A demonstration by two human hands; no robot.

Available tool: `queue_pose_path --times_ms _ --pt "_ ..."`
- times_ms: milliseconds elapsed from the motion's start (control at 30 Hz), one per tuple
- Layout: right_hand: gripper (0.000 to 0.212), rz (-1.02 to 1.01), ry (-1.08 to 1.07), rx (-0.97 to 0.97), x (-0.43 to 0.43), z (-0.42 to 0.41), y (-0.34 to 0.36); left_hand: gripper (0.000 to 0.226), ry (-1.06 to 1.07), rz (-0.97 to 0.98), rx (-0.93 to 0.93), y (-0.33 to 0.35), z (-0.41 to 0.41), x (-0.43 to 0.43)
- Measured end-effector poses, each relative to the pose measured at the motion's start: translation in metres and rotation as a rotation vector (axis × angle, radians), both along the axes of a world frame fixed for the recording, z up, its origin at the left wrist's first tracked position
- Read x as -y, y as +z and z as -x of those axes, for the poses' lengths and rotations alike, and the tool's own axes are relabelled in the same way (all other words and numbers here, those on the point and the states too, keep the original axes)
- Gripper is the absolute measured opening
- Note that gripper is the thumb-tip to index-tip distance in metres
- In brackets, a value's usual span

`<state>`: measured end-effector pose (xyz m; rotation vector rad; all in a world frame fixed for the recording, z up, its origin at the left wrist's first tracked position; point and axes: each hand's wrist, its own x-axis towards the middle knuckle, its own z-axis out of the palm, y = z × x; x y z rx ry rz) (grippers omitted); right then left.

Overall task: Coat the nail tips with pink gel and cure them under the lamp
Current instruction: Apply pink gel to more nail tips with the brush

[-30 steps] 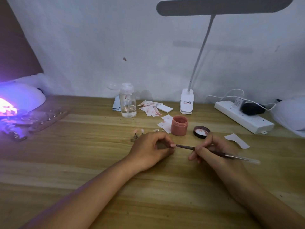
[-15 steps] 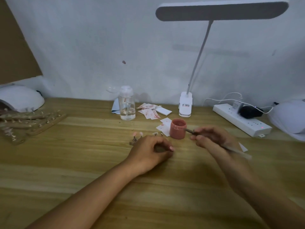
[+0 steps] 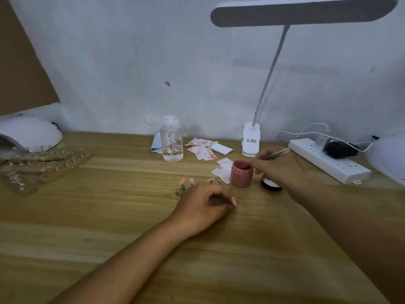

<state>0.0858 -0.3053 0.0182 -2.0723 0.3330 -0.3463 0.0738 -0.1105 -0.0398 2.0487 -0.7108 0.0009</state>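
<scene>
Pink gel jar (image 3: 241,174) is sitting open just left of the right hand (image 3: 281,170), which is pinching a brush (image 3: 272,155) and dipping its tip inside. Left hand (image 3: 202,206) is resting curled on the tabletop (image 3: 109,216), with the nail tips (image 3: 187,181) just beyond its knuckles; whether it's gripping anything, I can't tell.

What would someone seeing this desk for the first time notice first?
Probably the right hand at centre right, dipping a brush into the open pink gel jar. Nearer the camera and to its left, the left hand rests on the wooden table, curled over a small nail tip stand. The wide white desk lamp head looms at top right.
</scene>
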Motion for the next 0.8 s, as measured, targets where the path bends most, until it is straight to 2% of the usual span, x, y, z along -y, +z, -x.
queue_pose_path --times_ms 133,233,333,533,800 --pt "0.005 -0.137 -0.029 0.122 -0.002 0.029 0.0 0.019 0.01 -0.019 0.028 0.002 0.0 0.001" --pt "0.008 -0.294 0.138 0.22 -0.005 0.07 -0.011 0.019 0.037 -0.026 0.028 0.001 -0.001 0.002" --pt "0.016 -0.339 0.247 0.234 -0.004 0.103 -0.024 0.021 0.044 -0.017 0.018 0.0 0.0 0.002" --pt "0.008 -0.337 0.303 0.198 -0.007 0.111 -0.03 0.022 0.045 -0.019 0.025 0.002 0.002 0.002" --pt "0.011 -0.263 0.366 0.152 -0.012 0.11 -0.029 0.023 0.047 -0.025 0.053 0.002 0.003 0.002"
